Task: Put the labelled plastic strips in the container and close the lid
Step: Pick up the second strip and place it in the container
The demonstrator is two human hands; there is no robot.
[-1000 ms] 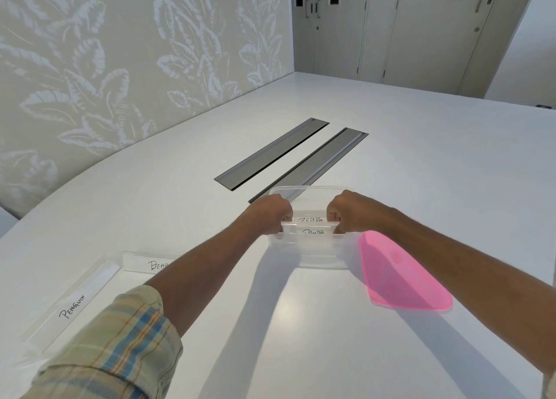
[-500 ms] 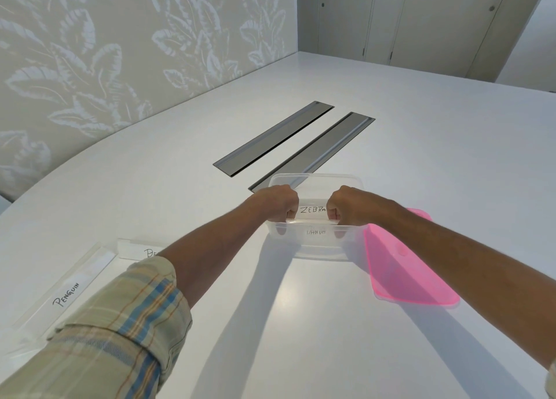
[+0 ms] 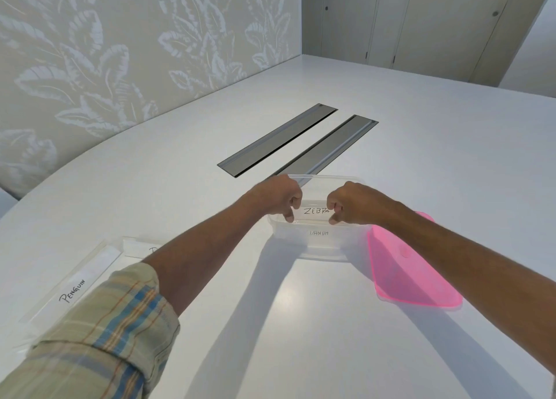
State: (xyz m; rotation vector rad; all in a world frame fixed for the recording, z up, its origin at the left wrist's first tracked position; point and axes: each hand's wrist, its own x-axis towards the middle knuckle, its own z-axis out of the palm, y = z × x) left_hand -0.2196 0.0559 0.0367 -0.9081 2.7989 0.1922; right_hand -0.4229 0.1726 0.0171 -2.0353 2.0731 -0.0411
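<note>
A clear plastic container (image 3: 319,249) stands open on the white table. Both fists hover over its near rim. My left hand (image 3: 275,197) and my right hand (image 3: 353,203) pinch the two ends of a clear strip labelled ZEBRA (image 3: 315,211), which sits down in the container between them. A second strip labelled PANDA (image 3: 319,233) shows through the front wall, lower inside. The pink lid (image 3: 412,266) lies flat just right of the container. At the near left lie a strip labelled PENGUIN (image 3: 75,287) and another strip (image 3: 135,245) partly hidden by my left forearm.
Two grey cable hatches (image 3: 276,140) (image 3: 331,144) are set into the white table (image 3: 451,158) just beyond the container. A patterned wall runs along the left, and cupboard doors stand at the far end.
The two strips were up at the rim between my hands; now PANDA lies low inside and ZEBRA has gone down into the container. My hands followed downward. The view tilted down a little.
</note>
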